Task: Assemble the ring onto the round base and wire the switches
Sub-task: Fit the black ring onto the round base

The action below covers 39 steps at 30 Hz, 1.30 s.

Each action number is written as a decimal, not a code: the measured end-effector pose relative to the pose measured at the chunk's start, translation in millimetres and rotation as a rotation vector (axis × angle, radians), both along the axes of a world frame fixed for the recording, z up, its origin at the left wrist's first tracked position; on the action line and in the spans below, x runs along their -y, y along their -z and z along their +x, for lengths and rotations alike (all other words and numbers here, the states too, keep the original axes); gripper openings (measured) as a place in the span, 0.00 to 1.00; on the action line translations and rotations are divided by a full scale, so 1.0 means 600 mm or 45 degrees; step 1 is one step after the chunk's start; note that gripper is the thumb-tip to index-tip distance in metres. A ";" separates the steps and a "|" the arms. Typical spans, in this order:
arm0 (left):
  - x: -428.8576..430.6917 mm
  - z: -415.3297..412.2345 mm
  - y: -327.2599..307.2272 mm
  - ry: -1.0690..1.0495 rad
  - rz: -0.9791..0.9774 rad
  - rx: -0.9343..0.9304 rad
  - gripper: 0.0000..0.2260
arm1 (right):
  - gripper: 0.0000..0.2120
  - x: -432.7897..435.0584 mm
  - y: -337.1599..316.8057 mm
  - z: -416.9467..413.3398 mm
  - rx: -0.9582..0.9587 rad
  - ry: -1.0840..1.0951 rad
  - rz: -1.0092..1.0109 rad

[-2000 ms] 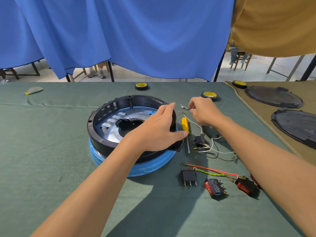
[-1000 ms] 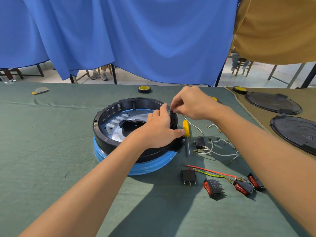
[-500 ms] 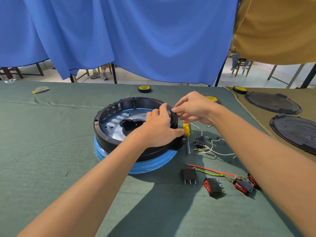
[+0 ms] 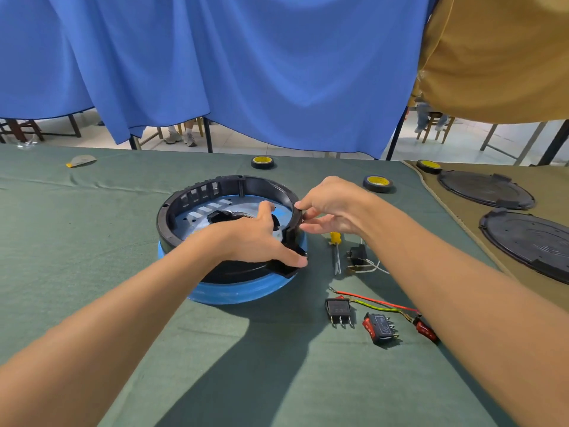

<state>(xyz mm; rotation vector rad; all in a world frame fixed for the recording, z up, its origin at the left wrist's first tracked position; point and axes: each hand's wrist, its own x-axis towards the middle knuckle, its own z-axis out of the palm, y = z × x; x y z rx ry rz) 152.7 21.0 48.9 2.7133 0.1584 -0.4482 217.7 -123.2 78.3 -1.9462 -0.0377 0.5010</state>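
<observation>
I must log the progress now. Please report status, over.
Left grip holds black ring near side; right grip pinches its right rim. Ring sits on blue base. Loose switches on cloth, screwdriver beside base.

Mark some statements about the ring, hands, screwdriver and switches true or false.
1. The ring sits on the blue base. True.
2. The right hand holds the screwdriver. False: the screwdriver lies on the cloth; that hand pinches the ring's rim.
3. The left hand grips the ring too. True.
4. The switches are mounted in the ring. False: they lie loose on the cloth beside the base.
</observation>
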 end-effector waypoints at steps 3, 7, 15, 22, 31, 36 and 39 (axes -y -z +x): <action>-0.035 -0.011 -0.007 0.056 -0.038 -0.094 0.53 | 0.04 -0.010 0.003 -0.012 -0.058 -0.028 0.043; -0.063 -0.023 -0.022 0.090 -0.011 -0.132 0.56 | 0.02 -0.018 0.006 -0.028 -0.118 -0.051 0.073; -0.041 0.014 -0.045 -0.407 -0.349 0.061 0.45 | 0.10 -0.016 0.015 -0.044 -0.101 0.071 0.102; -0.028 0.024 -0.029 -0.510 -0.487 0.071 0.37 | 0.21 -0.005 0.031 -0.049 -0.218 0.132 0.205; -0.041 0.023 -0.026 -0.523 -0.678 0.048 0.36 | 0.17 0.005 0.045 -0.044 -0.258 0.069 0.349; -0.036 0.022 -0.035 -0.542 -0.702 0.092 0.36 | 0.17 0.002 0.051 -0.045 -0.271 0.048 0.378; -0.033 0.018 -0.045 -0.560 -0.719 0.079 0.35 | 0.18 0.002 0.050 -0.044 -0.334 0.059 0.457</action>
